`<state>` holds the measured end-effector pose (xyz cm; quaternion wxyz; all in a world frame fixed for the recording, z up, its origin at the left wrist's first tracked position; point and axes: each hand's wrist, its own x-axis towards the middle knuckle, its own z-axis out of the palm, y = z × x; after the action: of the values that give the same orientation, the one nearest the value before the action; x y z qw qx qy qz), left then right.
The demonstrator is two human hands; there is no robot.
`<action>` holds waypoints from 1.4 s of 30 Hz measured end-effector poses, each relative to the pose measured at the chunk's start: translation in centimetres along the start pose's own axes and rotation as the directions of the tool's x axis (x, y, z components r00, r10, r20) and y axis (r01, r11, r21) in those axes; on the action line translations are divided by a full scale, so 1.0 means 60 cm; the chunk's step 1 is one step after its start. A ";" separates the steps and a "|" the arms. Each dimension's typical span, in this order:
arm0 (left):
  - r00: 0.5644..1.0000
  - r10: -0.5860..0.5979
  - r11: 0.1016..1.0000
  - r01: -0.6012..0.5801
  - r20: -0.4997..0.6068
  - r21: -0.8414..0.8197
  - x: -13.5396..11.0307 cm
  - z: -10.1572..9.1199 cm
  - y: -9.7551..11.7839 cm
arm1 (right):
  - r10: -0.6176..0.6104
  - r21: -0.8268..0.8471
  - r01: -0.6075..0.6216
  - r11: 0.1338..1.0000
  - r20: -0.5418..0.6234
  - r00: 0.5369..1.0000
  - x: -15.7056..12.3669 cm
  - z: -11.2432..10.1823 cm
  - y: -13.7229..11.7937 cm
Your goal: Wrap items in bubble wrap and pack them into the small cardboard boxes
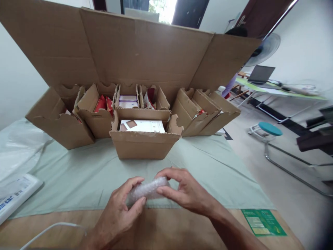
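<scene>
A small roll-shaped bundle of bubble wrap (pixel 149 188) is held between my two hands, just over the front part of the green cloth. My left hand (pixel 121 205) grips its left end, thumb below and fingers above. At the right end, my right hand (pixel 182 189) pinches it between thumb and fingers. Whatever lies inside the wrap cannot be made out. Beyond my hands stands a low cardboard box (pixel 143 146) with a white packet (pixel 149 126) in it.
Several open cardboard bins (pixel 97 119) stand behind, backed by a tall cardboard panel (pixel 151 55). Clear plastic bags (pixel 20 146) and a white box-like item (pixel 19 194) lie at left. A white cable (pixel 57 225) crosses the wooden edge; a green card (pixel 264 222) is at right.
</scene>
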<state>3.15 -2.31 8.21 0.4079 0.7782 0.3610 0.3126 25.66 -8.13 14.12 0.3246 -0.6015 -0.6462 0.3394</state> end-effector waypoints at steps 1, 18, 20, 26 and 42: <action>1.000 -0.009 1.000 0.009 -0.005 -0.015 0.004 -0.003 0.002 | -0.027 -0.011 0.027 1.000 -0.066 0.997 0.003 -0.019 -0.009; 0.995 -0.093 0.981 0.084 -0.045 -0.175 -0.018 -0.016 -0.063 | -0.224 -0.454 -0.118 0.883 -0.628 0.745 0.176 -0.202 -0.082; 0.994 -0.101 0.978 0.091 -0.044 -0.186 -0.018 -0.019 -0.067 | -0.136 -0.613 -0.349 0.709 -0.605 0.784 0.186 -0.191 -0.088; 0.994 -0.113 0.975 0.110 -0.004 -0.193 -0.025 -0.011 -0.072 | 0.147 -0.834 -0.519 0.188 -0.498 0.855 0.215 -0.143 -0.105; 0.992 -0.124 0.974 0.120 -0.005 -0.192 -0.027 -0.013 -0.071 | 0.326 -0.938 -0.266 0.224 -0.185 0.927 0.277 -0.125 -0.087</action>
<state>0.35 -1.59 4.59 0.4963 0.7090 0.3798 0.3268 27.86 8.59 22.82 -0.1837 -0.7768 -0.6010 -0.0415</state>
